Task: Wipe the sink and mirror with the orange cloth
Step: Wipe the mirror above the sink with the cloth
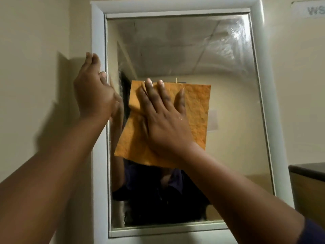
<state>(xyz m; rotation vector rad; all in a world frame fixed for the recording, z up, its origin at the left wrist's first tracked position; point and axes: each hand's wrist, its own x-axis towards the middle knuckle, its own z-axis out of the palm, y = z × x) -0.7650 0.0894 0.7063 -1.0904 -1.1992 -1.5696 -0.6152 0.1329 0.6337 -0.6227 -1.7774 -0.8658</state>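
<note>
The mirror (184, 50) hangs on the wall in a white frame (97, 32), its upper glass streaked with wet smears. An orange cloth (197, 117) lies spread flat against the middle of the glass. My right hand (163, 118) presses on the cloth with straight, spread fingers. My left hand (93, 92) rests against the frame's left edge, fingers relaxed and holding nothing. The sink is out of view.
Cream wall surrounds the mirror. A dark-topped wooden cabinet (307, 187) stands at the right edge. A paper label (309, 9) is stuck on the wall at the top right. The glass reflects a person in dark clothing.
</note>
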